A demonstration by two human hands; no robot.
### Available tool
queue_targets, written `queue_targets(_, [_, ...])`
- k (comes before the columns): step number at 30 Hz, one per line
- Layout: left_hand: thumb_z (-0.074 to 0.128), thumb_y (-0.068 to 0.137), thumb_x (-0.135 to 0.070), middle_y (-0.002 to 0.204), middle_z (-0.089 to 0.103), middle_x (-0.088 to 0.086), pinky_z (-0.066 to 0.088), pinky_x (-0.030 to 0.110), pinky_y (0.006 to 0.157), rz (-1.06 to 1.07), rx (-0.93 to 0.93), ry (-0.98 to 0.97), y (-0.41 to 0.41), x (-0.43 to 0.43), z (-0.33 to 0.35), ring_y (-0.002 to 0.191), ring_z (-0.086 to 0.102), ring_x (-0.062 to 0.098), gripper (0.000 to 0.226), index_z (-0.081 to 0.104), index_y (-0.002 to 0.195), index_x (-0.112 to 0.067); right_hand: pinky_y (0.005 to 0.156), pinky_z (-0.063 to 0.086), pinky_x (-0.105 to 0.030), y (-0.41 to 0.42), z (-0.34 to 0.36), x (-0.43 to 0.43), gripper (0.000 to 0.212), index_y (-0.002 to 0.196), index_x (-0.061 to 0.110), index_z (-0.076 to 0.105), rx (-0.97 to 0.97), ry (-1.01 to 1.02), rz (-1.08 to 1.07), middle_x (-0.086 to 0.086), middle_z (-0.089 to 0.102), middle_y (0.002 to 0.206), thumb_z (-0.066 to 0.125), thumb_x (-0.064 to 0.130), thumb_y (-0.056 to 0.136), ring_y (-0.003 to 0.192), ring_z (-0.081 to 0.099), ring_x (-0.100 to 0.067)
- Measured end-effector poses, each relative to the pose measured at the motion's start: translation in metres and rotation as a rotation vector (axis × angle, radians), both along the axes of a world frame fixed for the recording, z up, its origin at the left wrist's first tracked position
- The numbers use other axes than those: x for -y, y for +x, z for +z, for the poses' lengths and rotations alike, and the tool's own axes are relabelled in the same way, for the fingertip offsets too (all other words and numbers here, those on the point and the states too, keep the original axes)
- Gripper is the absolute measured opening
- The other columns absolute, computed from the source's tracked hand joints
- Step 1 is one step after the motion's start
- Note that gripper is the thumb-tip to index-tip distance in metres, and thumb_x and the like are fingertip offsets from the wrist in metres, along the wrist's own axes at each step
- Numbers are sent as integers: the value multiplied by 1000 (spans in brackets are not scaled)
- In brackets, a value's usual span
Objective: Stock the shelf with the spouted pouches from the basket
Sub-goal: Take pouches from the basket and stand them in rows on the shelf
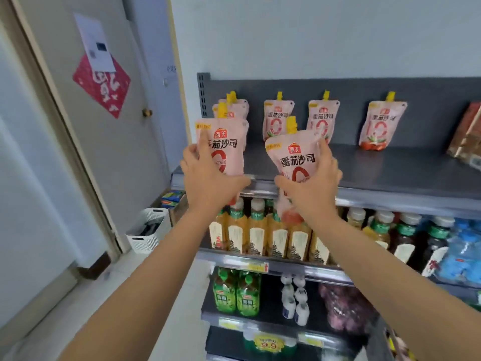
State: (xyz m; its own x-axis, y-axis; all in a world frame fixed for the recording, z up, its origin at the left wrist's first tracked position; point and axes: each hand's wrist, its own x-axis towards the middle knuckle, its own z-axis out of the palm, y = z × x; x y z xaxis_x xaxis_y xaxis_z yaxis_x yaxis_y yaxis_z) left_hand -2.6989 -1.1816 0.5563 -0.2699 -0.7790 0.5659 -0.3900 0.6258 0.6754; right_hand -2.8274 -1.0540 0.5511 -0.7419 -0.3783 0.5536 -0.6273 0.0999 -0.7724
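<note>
Lower left: white slatted basket [148,230] on the floor, its dark contents too indistinct to identify. Centre: left hand [208,181], fingers clamped on a tomato-sauce spouted pouch [221,149] at the top shelf [390,170] front edge. Right of it: right hand [312,186], fingers clamped on a second pouch [294,157]. More pouches [322,121] stand along the shelf back.

The nearer pouch [296,157] reads 海天 and 番茄沙司; a yellow price tag [269,343] reads 9.9.
</note>
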Motion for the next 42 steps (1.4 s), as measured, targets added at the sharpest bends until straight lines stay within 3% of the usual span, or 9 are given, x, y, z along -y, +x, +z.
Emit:
queue_targets(4, [76, 47, -45, 135, 26, 5, 40, 46, 101, 26, -87, -30, -16, 46, 16, 122, 28, 25, 119, 13, 146, -29, 108, 31, -50, -7, 26, 35, 106, 145, 32, 19, 80, -115, 95, 5, 32, 143, 84, 32, 61, 129, 28, -18])
queue_targets(13, [86, 48, -40, 129, 29, 6, 39, 46, 100, -13, -136, -22, -94, 138, 10, 117, 32, 23, 127, 7, 146, -30, 108, 34, -51, -60, 44, 111, 112, 143, 36, 15, 154, -279, 197, 8, 32, 143, 87, 24, 58, 132, 34, -16])
queue_targets(17, [85, 51, -37, 132, 26, 7, 35, 51, 103, -21, -80, -17, -124, 165, -2, 122, 30, 26, 130, -1, 147, -29, 105, 38, -49, -85, 40, 142, 104, 139, 25, 26, 185, -228, 187, 6, 44, 132, 87, 26, 55, 126, 42, -19])
queue_targets(20, [85, 53, -37, 133, 23, 6, 31, 50, 106, -46, -53, -10, -140, 181, -9, 124, 28, 27, 131, -5, 148, -28, 104, 37, -51, -96, 30, 160, 93, 130, 24, 30, 153, -178, 139, 9, 40, 124, 87, 30, 56, 124, 40, -20])
queue_targets(24, [87, 51, -43, 133, 22, 5, 28, 46, 103, -69, -8, -30, -152, 189, -17, 125, 26, 28, 139, -10, 149, -28, 105, 34, -52, -99, 18, 175, 98, 133, 20, 27, 121, -111, 95, 3, 36, 129, 87, 33, 57, 126, 36, -20])
queue_targets(30, [85, 40, -62, 135, 22, 10, 33, 47, 101, -25, 34, -33, -144, 198, -14, 126, 26, 29, 155, -16, 148, -18, 104, 37, -50, -90, 8, 191, 95, 127, 21, 27, 198, -145, 105, 6, 35, 121, 88, 30, 55, 124, 39, -23])
queue_targets(33, [84, 41, -62, 138, 22, 13, 38, 49, 99, -53, 57, -54, -139, 200, -14, 127, 27, 32, 154, -17, 148, -15, 105, 36, -50, -78, 4, 198, 99, 129, 18, 27, 187, -155, 86, 2, 36, 129, 89, 31, 53, 126, 37, -22])
queue_targets(38, [88, 46, -50, 154, 12, 4, 24, 53, 113, -373, -158, 114, -122, 210, -14, 142, 18, 24, 147, -20, 145, -30, 106, 35, -48, -61, -1, 205, 99, 129, 17, 28, 172, -145, 32, 3, 33, 126, 89, 32, 53, 126, 34, -20])
queue_targets(42, [88, 59, -33, 140, 40, 1, 41, 42, 106, -600, -225, 229, -104, 228, -9, 127, 46, 13, 124, -2, 145, -34, 106, 35, -47, -52, -2, 207, 100, 130, 13, 29, 124, -146, -7, 0, 32, 128, 89, 33, 53, 127, 32, -18])
